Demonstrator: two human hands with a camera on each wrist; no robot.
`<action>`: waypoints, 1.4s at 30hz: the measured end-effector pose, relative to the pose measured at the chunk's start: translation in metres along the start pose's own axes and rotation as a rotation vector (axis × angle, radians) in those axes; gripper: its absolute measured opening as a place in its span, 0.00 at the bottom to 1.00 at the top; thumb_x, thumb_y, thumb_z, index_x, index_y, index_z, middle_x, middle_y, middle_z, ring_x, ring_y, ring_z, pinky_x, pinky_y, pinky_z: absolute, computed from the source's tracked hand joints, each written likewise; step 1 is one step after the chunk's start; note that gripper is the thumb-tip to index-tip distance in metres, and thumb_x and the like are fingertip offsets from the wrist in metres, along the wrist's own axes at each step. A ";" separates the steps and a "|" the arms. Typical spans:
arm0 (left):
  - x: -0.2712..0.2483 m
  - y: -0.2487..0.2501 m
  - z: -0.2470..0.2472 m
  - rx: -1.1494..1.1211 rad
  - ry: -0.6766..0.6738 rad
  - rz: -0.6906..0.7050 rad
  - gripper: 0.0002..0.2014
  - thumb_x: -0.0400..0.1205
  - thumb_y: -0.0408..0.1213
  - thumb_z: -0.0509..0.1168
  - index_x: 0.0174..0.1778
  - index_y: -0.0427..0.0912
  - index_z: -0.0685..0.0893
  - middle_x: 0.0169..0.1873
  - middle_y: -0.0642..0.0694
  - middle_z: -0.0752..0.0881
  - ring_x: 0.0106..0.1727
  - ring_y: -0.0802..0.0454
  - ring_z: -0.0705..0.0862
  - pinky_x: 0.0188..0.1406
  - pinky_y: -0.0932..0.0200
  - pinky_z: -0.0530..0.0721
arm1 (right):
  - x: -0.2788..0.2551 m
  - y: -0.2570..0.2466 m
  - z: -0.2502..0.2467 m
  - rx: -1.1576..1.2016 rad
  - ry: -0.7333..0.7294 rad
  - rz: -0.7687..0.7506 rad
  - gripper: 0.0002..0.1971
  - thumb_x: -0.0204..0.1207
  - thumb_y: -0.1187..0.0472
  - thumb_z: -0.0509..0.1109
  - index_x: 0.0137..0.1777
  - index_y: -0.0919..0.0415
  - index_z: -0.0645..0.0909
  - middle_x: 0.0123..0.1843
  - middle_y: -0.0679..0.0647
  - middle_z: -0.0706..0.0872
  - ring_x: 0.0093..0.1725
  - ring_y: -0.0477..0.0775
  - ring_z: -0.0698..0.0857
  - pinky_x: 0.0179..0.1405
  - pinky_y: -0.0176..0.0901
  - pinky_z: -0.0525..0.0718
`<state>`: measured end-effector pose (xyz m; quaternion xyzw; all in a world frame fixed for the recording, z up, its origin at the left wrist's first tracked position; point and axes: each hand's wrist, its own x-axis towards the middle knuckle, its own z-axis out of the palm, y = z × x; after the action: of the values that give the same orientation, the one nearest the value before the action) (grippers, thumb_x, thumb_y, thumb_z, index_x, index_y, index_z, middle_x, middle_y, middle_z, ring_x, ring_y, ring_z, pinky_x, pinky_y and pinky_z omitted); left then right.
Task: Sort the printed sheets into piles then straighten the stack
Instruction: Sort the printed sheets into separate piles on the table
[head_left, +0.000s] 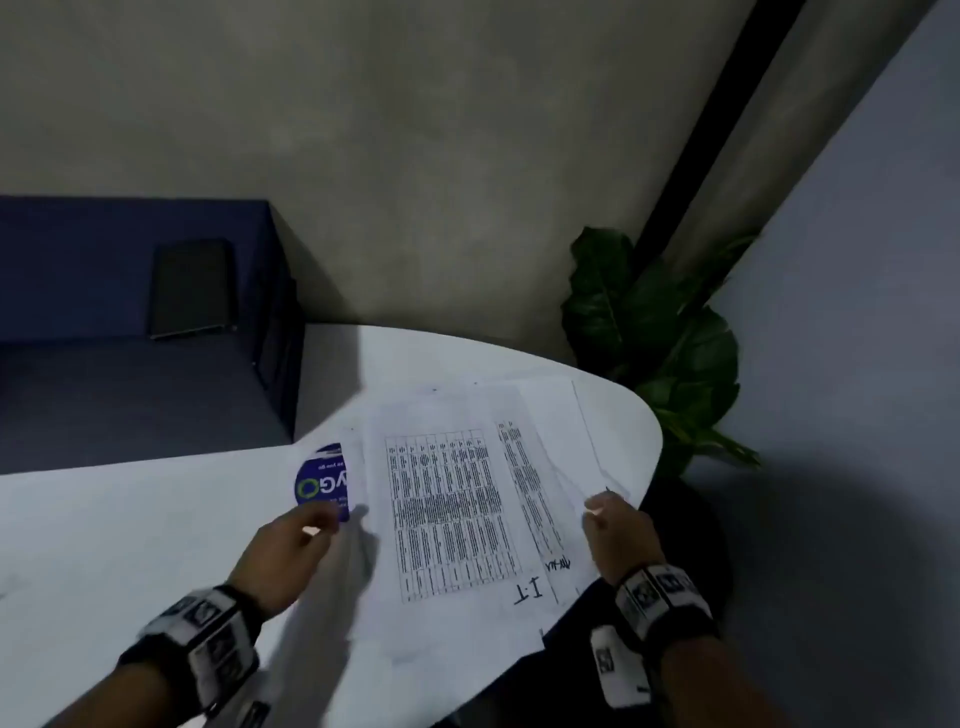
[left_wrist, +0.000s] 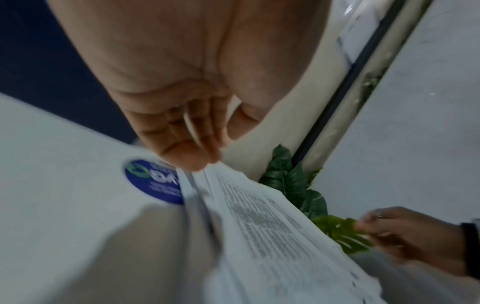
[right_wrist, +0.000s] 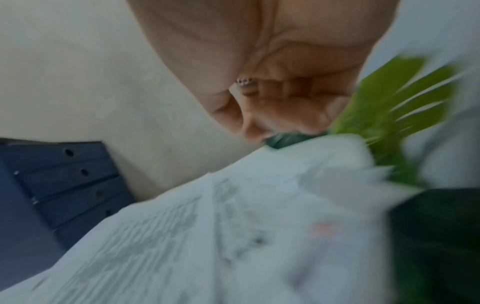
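Note:
Several printed sheets with dense tables lie fanned out on the white table; the top one bears handwritten "I.T". They overhang the table's near right edge. My left hand is at their left edge. In the left wrist view its fingers are fairly straight and the tips touch the edge of the sheets, thumb apart. My right hand is at the right edge of the sheets, fingers curled. Blur hides whether they hold a sheet.
A round blue sticker on the table is partly under the sheets by my left hand. A dark blue cabinet with a black slab on it stands behind left. A leafy plant fills the corner right of the table.

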<state>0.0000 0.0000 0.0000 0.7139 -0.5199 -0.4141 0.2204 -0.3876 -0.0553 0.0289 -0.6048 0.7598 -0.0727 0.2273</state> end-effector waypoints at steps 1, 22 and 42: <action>0.010 0.004 0.011 -0.031 -0.027 -0.032 0.12 0.83 0.30 0.65 0.57 0.49 0.85 0.53 0.50 0.90 0.40 0.51 0.88 0.52 0.48 0.87 | 0.015 -0.008 0.009 0.049 0.019 -0.045 0.13 0.78 0.61 0.68 0.61 0.63 0.83 0.59 0.61 0.88 0.63 0.62 0.85 0.63 0.45 0.78; 0.065 0.052 0.080 -0.117 -0.194 -0.113 0.06 0.76 0.41 0.66 0.47 0.47 0.86 0.43 0.46 0.86 0.46 0.54 0.85 0.59 0.45 0.85 | 0.048 -0.074 0.066 0.137 -0.081 0.117 0.28 0.75 0.59 0.72 0.74 0.67 0.70 0.70 0.59 0.74 0.65 0.60 0.81 0.64 0.46 0.82; 0.066 0.023 0.059 -0.204 0.097 -0.303 0.28 0.75 0.46 0.76 0.67 0.37 0.79 0.60 0.40 0.87 0.61 0.41 0.85 0.66 0.44 0.82 | 0.030 -0.078 0.064 0.653 -0.141 0.081 0.13 0.76 0.62 0.74 0.60 0.60 0.83 0.51 0.50 0.88 0.56 0.56 0.87 0.56 0.42 0.82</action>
<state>-0.0533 -0.0624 -0.0400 0.7771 -0.3502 -0.4584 0.2516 -0.2956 -0.0940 -0.0051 -0.4731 0.7020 -0.2612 0.4638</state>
